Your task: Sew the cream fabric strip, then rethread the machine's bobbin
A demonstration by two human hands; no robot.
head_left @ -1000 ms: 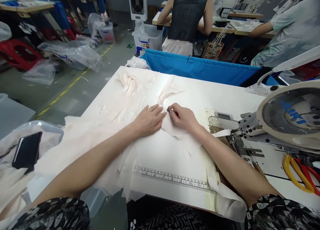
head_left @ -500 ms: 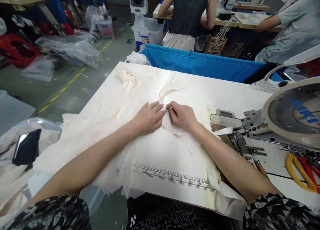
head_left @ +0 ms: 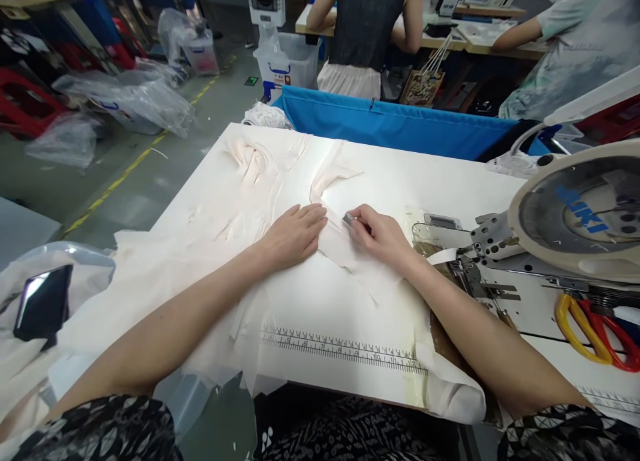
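Observation:
My left hand (head_left: 296, 234) lies flat, fingers stretched out, on a pale pink strip of thin fabric (head_left: 340, 249) in the middle of the white table. Just to its right, my right hand (head_left: 383, 237) pinches a small grey metal piece (head_left: 348, 218) between thumb and fingers, low over the same strip. The exact kind of this piece is too small to tell. Beyond the hands, the strip's far end bends away to the right. More pale fabric (head_left: 165, 267) spreads in loose layers left of my left hand, and part of it hangs over the table's edge.
A sewing machine (head_left: 575, 214) stands at right, with yellow-and-red scissors (head_left: 583, 331) nearby. A printed ruler scale (head_left: 345, 351) runs along the front of the table. A phone (head_left: 44, 301) rests on fabric at left. Behind a blue cloth (head_left: 400, 124), two people work.
My right hand has moved a little to the right with the metal piece, away from my left fingertips. My left hand stays flat on the fabric. The whole view has shifted slightly.

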